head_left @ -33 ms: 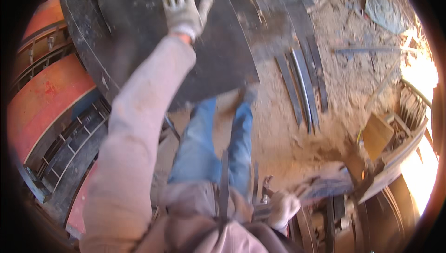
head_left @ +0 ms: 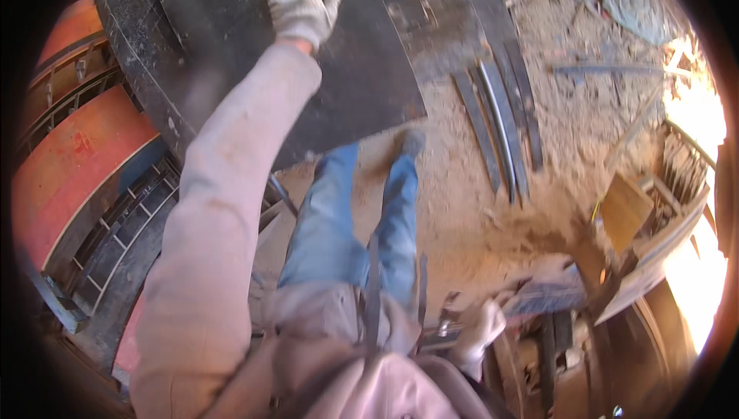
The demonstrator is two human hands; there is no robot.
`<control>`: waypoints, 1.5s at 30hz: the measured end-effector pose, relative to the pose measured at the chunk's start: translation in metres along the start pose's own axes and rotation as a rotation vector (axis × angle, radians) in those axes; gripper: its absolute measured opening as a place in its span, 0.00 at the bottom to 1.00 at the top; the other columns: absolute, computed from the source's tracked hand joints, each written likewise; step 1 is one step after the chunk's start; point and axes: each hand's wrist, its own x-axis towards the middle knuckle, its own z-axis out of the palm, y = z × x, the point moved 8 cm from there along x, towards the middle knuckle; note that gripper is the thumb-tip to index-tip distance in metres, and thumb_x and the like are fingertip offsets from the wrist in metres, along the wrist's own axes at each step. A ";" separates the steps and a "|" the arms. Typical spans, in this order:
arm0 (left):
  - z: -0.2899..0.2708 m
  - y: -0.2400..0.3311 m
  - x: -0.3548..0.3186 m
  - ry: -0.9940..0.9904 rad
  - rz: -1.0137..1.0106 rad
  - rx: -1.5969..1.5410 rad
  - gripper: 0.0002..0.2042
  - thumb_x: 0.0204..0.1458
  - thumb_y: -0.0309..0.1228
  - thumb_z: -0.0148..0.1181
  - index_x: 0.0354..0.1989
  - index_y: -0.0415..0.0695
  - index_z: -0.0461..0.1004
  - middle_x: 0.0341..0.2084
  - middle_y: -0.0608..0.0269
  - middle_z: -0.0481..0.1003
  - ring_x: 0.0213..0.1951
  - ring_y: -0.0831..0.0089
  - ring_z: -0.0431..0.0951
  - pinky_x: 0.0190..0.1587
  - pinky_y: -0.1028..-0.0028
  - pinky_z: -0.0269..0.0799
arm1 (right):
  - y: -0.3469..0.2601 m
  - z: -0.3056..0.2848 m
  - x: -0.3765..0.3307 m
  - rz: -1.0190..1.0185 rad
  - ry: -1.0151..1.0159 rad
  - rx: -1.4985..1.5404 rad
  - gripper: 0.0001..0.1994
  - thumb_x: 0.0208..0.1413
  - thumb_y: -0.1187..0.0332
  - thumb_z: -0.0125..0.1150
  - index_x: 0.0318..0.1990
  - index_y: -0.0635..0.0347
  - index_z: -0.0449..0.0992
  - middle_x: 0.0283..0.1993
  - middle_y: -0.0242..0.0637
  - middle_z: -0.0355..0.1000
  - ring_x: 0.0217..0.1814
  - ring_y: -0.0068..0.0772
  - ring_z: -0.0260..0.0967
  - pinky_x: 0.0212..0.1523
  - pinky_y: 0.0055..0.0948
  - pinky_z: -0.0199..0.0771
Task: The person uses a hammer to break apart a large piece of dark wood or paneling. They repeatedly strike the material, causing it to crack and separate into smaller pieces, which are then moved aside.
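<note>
One head-worn fisheye view, looking steeply down the person's own body to the sandy ground; the dark metal sheet sits close ahead; edges bend toward the rim.

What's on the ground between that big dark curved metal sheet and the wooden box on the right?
In the head view, a few long curved metal strips lie side by side on sandy dirt between the dark curved metal sheet and the wooden box.

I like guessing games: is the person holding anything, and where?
Left hand lies open, flat on the dark metal sheet. Right hand seems to grip something; cannot tell what.
</note>
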 end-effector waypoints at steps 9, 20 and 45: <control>-0.013 -0.029 0.024 0.058 -0.038 -0.135 0.35 0.66 0.50 0.54 0.74 0.40 0.57 0.72 0.41 0.59 0.73 0.42 0.57 0.75 0.45 0.47 | -0.092 0.061 0.105 -0.348 0.095 0.196 0.26 0.73 0.66 0.48 0.16 0.51 0.54 0.13 0.23 0.51 0.14 0.15 0.45 0.16 0.25 0.43; -0.001 -0.168 0.057 -0.060 -0.393 0.135 0.37 0.67 0.55 0.48 0.73 0.35 0.59 0.74 0.40 0.56 0.76 0.44 0.52 0.76 0.44 0.44 | -0.384 0.488 0.247 -0.282 -0.346 0.259 0.26 0.72 0.56 0.49 0.17 0.43 0.54 0.11 0.22 0.46 0.12 0.23 0.41 0.15 0.31 0.46; -0.008 -0.174 0.063 -0.171 -0.428 0.050 0.41 0.60 0.51 0.61 0.73 0.34 0.58 0.73 0.39 0.54 0.74 0.40 0.53 0.75 0.41 0.48 | -0.533 0.653 0.285 -0.951 -0.722 -0.145 0.24 0.69 0.55 0.57 0.19 0.53 0.70 0.13 0.28 0.63 0.14 0.22 0.59 0.17 0.28 0.58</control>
